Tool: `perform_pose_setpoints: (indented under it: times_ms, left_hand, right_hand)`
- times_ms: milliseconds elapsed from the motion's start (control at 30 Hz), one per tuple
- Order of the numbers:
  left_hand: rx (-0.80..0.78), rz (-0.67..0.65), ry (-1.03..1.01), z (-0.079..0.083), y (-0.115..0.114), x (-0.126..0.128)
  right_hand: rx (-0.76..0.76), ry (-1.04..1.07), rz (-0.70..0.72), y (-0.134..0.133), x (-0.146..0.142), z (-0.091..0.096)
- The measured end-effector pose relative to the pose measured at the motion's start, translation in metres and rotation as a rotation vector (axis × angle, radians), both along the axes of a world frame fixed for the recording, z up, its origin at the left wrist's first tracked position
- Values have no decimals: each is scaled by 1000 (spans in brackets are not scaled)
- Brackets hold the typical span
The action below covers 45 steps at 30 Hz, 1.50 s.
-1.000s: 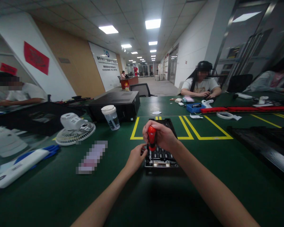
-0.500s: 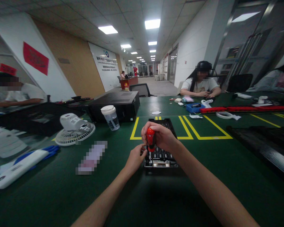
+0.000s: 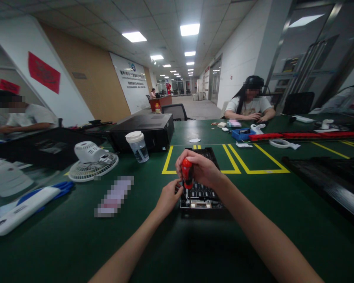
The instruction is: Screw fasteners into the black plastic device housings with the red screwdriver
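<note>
My right hand (image 3: 202,167) is wrapped around the red and black handle of a screwdriver (image 3: 187,175), held upright with its shaft pointing down. Under it on the green table lies a black open housing (image 3: 202,212) with rows of small compartments and a pale metal piece near its front edge. The screwdriver's tip is over the left part of this housing; whether it sits in a screw cannot be told. With bent fingers, my left hand (image 3: 168,198) grips the housing's left edge, close beside the screwdriver. My right hand and forearm cover part of the housing.
Left of my hands are a lidded plastic cup (image 3: 137,146), a white fan part (image 3: 93,161) and a long white casing (image 3: 23,210). A black computer case (image 3: 144,127) stands behind. Black panels (image 3: 327,184) lie at right. A co-worker (image 3: 250,104) sits across the table (image 3: 120,247).
The screwdriver and my right hand have shifted or turned only very slightly. My left hand and the housing keep their places.
</note>
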<state>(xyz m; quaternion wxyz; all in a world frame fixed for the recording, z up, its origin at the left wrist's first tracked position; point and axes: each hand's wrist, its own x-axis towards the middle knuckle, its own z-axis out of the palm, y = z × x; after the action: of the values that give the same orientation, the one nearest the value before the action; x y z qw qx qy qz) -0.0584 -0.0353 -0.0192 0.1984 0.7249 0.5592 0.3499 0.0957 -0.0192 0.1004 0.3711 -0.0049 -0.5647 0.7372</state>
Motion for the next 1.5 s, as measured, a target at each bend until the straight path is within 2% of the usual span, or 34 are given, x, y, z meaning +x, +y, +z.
perform_pose_setpoints:
  times_ms: [833, 1167, 1500]
  left_hand:
    - [-10, 0, 3, -4, 2, 0]
    - [-29, 10, 16, 1, 0, 1]
    - [-27, 12, 7, -1, 1, 1]
  right_hand:
    - [63, -50, -27, 2, 9, 4]
    - [70, -89, -33, 1, 16, 7]
    - [109, -133, -95, 3, 19, 9]
